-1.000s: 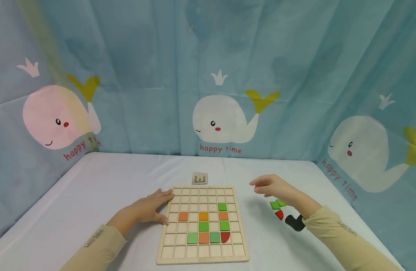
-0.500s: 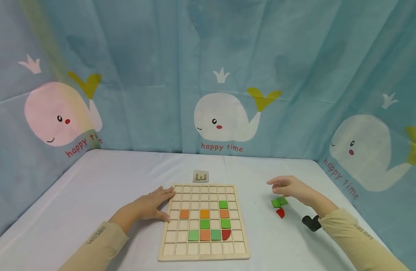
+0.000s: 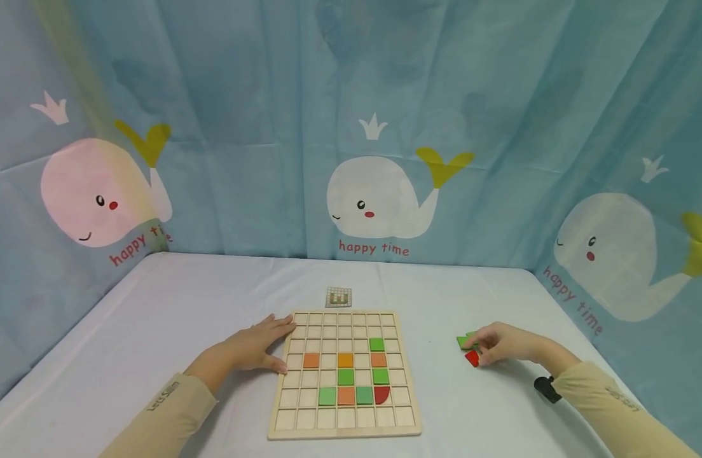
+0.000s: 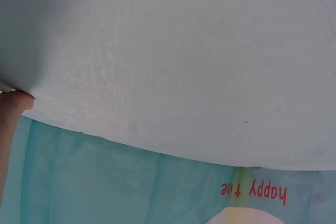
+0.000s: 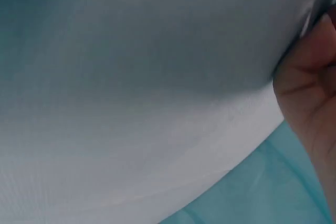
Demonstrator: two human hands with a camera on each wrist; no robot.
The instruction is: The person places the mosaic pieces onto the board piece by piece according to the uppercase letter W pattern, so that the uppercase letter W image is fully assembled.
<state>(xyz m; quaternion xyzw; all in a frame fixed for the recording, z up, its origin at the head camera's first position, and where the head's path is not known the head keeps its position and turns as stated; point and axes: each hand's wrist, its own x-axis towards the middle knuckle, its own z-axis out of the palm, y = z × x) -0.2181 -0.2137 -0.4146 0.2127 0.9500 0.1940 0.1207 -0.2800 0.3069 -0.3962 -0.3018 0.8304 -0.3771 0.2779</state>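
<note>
In the head view a wooden grid board [image 3: 336, 420] lies on the white table. Green, orange and red tiles sit in some of its squares, among them a red quarter-round tile [image 3: 381, 395]. My left hand [image 3: 254, 345] rests at the board's left edge, fingers extended onto the rim and thumb lower down. To the right, my right hand [image 3: 502, 343] is down at a few loose tiles. Its thumb and forefinger stand apart around a loose red tile [image 3: 472, 358]. The fingers partly cover the loose green tiles [image 3: 462, 343] behind it.
A small card with a printed grid pattern [image 3: 339, 297] lies beyond the board's far edge. A dark object [image 3: 547, 388] shows beside the right sleeve [image 3: 603, 394]. Blue curtains [image 3: 242, 127] with whale prints surround the table [image 3: 156, 331] at the back and sides.
My right hand has moved right, away from the board, then come down onto the loose tiles. My left hand stays at the board's edge, and the board's tiles are the same.
</note>
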